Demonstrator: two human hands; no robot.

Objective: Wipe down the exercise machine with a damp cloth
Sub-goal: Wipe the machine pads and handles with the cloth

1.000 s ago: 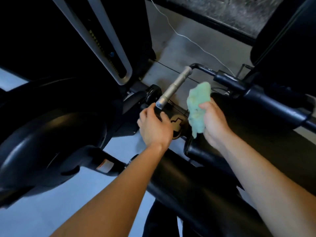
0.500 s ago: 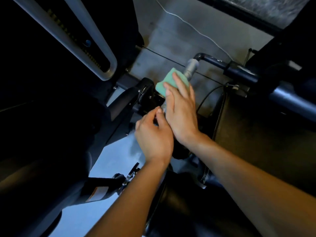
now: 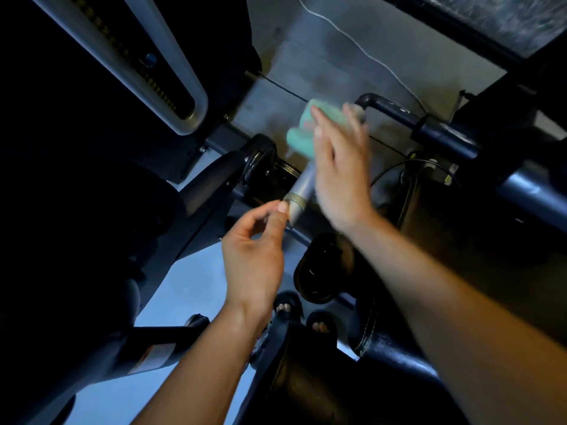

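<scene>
The exercise machine's silver handle slants up from centre toward a dark blue bent bar. My left hand has curled fingers and pinches the handle's near tip between thumb and fingertip. A green cloth lies over the upper part of the handle. My right hand presses the cloth onto the handle with straight fingers; it is motion-blurred. The handle's top end is hidden under the cloth and fingers.
Black machine housing fills the left, with a silver slotted upright above. A thick dark tube runs at the right. A white cable crosses the grey floor. My sandalled feet stand below.
My right hand has slid the cloth farther up the handle, baring its lower part. My left hand has dropped back to the handle's tip. The view has tilted down, showing my feet.
</scene>
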